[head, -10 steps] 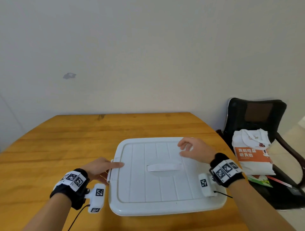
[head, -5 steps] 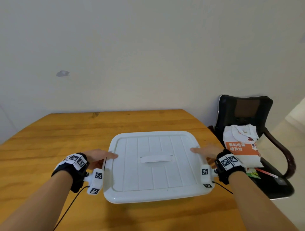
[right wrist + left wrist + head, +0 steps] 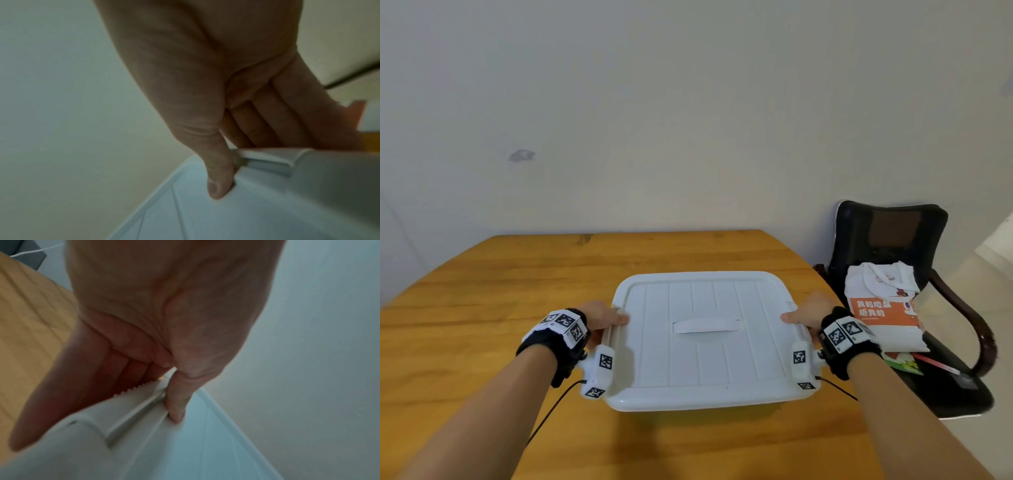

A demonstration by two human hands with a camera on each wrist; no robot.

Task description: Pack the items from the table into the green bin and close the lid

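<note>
A white ribbed lid with a recessed handle lies flat on top of the bin; the bin's green body is hidden under it. My left hand grips the lid's left side, and in the left wrist view its thumb lies on top while the fingers curl under the side latch. On the opposite side my right hand holds the same way, thumb on the lid and fingers under the latch. No loose items show on the table.
The wooden table reaches back to a plain wall. Off the table's right edge stands a black chair holding a white and orange bag. Thin cables hang from both wrist cameras.
My right hand has slid from the lid's top to its right edge. The left hand has shifted along the left edge, and both thumbs now lie on the lid with fingers underneath.
</note>
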